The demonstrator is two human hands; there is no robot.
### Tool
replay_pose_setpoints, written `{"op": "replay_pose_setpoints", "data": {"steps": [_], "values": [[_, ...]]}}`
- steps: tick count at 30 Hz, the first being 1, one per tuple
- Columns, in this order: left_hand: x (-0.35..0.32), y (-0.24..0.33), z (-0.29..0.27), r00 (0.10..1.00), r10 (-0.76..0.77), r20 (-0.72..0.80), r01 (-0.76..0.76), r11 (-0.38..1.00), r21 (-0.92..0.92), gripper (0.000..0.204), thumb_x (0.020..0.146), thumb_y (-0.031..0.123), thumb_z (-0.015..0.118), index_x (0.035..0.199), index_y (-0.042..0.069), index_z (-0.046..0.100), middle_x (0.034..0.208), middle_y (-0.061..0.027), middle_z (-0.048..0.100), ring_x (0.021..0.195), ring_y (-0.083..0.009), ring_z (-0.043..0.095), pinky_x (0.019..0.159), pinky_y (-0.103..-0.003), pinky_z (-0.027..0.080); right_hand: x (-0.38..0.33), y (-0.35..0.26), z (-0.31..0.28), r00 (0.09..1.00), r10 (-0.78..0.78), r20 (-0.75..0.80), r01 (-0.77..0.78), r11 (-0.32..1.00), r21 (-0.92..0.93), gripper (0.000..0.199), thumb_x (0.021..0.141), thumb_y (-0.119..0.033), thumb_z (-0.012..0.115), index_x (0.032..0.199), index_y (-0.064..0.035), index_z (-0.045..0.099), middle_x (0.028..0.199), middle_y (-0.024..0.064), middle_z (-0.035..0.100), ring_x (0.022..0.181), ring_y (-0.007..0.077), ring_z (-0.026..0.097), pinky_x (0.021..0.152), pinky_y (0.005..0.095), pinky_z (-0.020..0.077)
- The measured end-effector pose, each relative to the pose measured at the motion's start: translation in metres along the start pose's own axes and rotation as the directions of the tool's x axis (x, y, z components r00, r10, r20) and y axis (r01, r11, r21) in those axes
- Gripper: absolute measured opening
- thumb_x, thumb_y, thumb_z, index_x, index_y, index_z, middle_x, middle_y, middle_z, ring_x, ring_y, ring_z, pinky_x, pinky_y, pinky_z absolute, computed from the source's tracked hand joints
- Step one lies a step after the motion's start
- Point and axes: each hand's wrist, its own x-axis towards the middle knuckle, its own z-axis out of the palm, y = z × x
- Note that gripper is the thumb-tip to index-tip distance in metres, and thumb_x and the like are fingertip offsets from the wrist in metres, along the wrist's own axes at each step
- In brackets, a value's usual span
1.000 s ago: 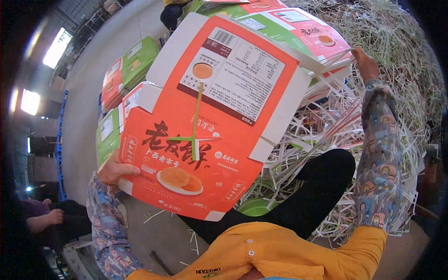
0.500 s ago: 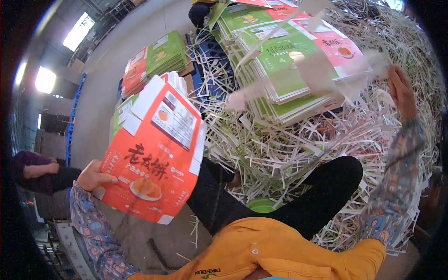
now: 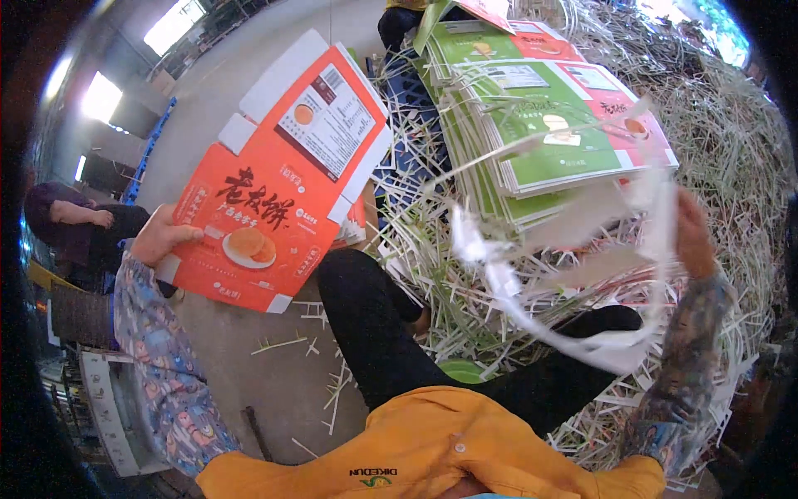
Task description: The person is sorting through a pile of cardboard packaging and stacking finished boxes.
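Left hand (image 3: pixel 162 237) pinches orange carton blank (image 3: pixel 283 179) at its 8 o'clock edge, held out left. Right hand (image 3: pixel 692 233) grips white trim strip (image 3: pixel 532 299), blurred. Blank looks light, stiff, creasable; edge grip suits. Stack of blanks (image 3: pixel 549 125) at 12.

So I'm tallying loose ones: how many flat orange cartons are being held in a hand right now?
1. The orange carton is held at its lower edge by the left hand. The right hand grips only white trim strips. Others may be hidden in the stack.
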Motion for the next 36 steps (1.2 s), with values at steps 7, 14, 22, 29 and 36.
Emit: {"op": "replay_pose_setpoints", "data": {"steps": [7, 14, 22, 29, 36], "values": [[0.036, -0.016, 0.005, 0.996, 0.011, 0.089, -0.009, 1.0, -0.016, 0.028, 0.069, 0.011, 0.064, 0.093, -0.004, 0.059, 0.085, -0.0048, 0.063, 0.075, -0.0108, 0.058, 0.071, -0.026, 0.046, -0.079, -0.111, 0.114, 0.568, 0.29, 0.77, 0.184, 0.867, -0.463, 0.014, 0.086, -0.019, 0.051, 0.085, -0.0091, 0.06, 0.062, 0.0034, 0.051, 0.055, 0.0128, 0.05, 0.052, 0.0276, 0.0414], [0.064, -0.027, 0.013, 0.991, 0.124, 0.041, -0.127, 0.988, 0.086, 0.022, 0.07, 0.009, 0.063, 0.089, -0.002, 0.062, 0.079, -0.0016, 0.063, 0.071, -0.0082, 0.057, 0.068, -0.025, 0.046, -0.249, -0.095, -0.144, 0.868, 0.192, -0.458, -0.284, 0.948, -0.142, 0.007, 0.082, -0.02, 0.055, 0.083, -0.0133, 0.051, 0.057, -0.0067, 0.043, 0.047, 0.0027, 0.04, 0.04, 0.0175, 0.0302], [0.087, 0.02, 0.022, 0.944, 0.329, 0.03, -0.33, 0.942, 0.054, 0.024, 0.071, 0.016, 0.063, 0.089, -0.001, 0.063, 0.078, -0.0026, 0.063, 0.068, -0.0083, 0.057, 0.065, -0.024, 0.045, -0.276, -0.103, -0.307, 0.833, 0.067, -0.549, -0.344, 0.84, -0.419, 0.032, 0.085, -0.037, 0.049, 0.096, -0.0081, 0.054, 0.077, 0.0024, 0.051, 0.065, 0.014, 0.047, 0.057, 0.0241, 0.0375], [0.105, 0.099, 0.047, 0.9, 0.436, -0.017, -0.435, 0.9, 0.035, 0.024, 0.074, 0.016, 0.061, 0.091, -0.001, 0.062, 0.078, -0.0037, 0.063, 0.067, -0.0085, 0.057, 0.063, -0.024, 0.045, -0.261, -0.081, -0.291, 0.698, -0.169, -0.696, -0.662, 0.217, -0.717, 0.042, 0.085, -0.039, 0.047, 0.108, -0.005, 0.05, 0.098, 0.0108, 0.051, 0.088, 0.0236, 0.047, 0.075, 0.0326, 0.0377], [0.162, 0.193, 0.097, 0.716, 0.691, 0.094, -0.696, 0.699, 0.163, 0.025, 0.071, 0.017, 0.064, 0.089, 0.0, 0.063, 0.074, -0.0057, 0.063, 0.064, -0.01, 0.057, 0.061, -0.026, 0.045, -0.236, -0.061, -0.351, 0.688, -0.566, -0.455, -0.646, -0.192, -0.739, 0.046, 0.084, -0.028, 0.05, 0.12, -0.0004, 0.044, 0.121, 0.0182, 0.045, 0.113, 0.0313, 0.041, 0.096, 0.0386, 0.0301]]}}
